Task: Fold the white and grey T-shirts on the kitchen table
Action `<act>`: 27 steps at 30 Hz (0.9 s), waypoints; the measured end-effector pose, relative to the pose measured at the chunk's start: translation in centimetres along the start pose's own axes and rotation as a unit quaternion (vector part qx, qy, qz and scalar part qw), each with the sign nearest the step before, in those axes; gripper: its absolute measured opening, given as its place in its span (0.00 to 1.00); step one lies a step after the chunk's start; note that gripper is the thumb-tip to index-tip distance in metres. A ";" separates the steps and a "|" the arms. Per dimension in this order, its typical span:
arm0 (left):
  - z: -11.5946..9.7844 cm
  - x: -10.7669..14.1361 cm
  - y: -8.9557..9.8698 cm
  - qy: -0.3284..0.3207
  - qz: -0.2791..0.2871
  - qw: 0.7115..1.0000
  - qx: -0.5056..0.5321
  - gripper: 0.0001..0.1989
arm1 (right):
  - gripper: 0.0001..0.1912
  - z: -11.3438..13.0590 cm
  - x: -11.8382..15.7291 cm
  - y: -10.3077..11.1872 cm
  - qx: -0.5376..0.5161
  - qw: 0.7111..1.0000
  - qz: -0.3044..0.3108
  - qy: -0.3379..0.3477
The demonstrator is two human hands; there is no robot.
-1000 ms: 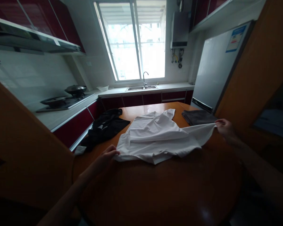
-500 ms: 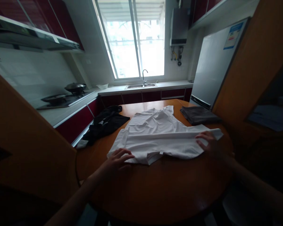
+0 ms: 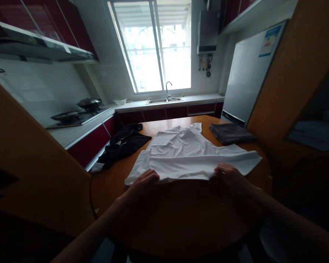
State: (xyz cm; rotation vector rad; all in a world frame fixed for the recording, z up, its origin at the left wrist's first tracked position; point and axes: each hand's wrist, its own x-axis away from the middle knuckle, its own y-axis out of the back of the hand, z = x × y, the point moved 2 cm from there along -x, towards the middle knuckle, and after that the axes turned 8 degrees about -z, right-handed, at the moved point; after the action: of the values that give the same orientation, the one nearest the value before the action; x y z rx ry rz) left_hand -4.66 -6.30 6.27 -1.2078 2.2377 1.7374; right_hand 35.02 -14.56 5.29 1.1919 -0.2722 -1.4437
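A white T-shirt [image 3: 181, 148] lies spread on the round wooden table [image 3: 164, 215], its near edge pulled straight between my hands. My left hand [image 3: 145, 179] is closed on that edge left of the middle, fingers curled over the cloth. Farther right, my right hand [image 3: 228, 172] pinches the same edge. Beyond it, one sleeve fans out flat toward the table's right side. The shirt's collar and tag are out of sight under the pulled edge.
Black clothing [image 3: 123, 144] lies crumpled at the table's left. A folded dark grey cloth [image 3: 231, 133] sits at the back right, near the fridge [image 3: 252, 73]. Behind the table are a counter with a sink [image 3: 164, 100] and a stove with pans [image 3: 68, 117].
Both hands have closed on the shirt's near edge. My right hand has moved left and nearer to me. The neckline part has been drawn up into a straight edge.
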 end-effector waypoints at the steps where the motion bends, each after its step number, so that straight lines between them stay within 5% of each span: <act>1: -0.2 0.3 0.5 0.031 -0.003 0.999 0.038 0.12 | 0.13 0.4 0.0 0.6 -0.038 0.999 0.008 -0.013; 4: -1.2 1.4 1.5 0.092 0.049 0.986 0.129 0.14 | 0.14 1.7 0.6 1.5 -0.116 0.990 0.080 -0.022; 9: -3.1 2.3 2.0 0.116 0.262 0.937 0.199 0.14 | 0.12 3.4 2.0 1.3 -0.163 0.941 0.294 -0.026; 11: -2.5 1.3 2.3 0.110 0.292 0.926 0.213 0.13 | 0.12 3.0 1.3 1.3 -0.173 0.921 0.348 -0.036; 13: -0.4 -0.8 2.7 0.105 0.252 0.941 0.201 0.14 | 0.14 1.3 -1.0 1.3 -0.158 0.934 0.315 -0.052; 16: 5.1 -5.5 3.3 0.102 0.119 0.980 0.124 0.16 | 0.16 -3.1 -6.9 1.2 -0.105 0.978 0.158 -0.085; 19: 11.2 -11.0 3.1 0.084 0.026 0.996 0.022 0.16 | 0.10 -8.3 -13.7 0.4 -0.051 0.983 0.009 -0.175; 22: 16.1 -15.9 1.9 0.062 0.009 0.994 -0.090 0.12 | 0.07 -12.8 -19.5 -0.8 0.008 0.961 -0.085 -0.262; 27: 21.3 -21.7 -2.2 0.035 0.067 0.981 -0.181 0.15 | 0.06 -18.3 -26.1 -4.1 0.034 0.936 -0.114 -0.333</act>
State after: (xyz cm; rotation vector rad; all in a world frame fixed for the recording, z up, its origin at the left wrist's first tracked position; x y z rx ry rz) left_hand 3.18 23.15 7.36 -1.2160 2.1455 2.2660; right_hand 41.23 16.90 6.98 0.7644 -0.6671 -2.0338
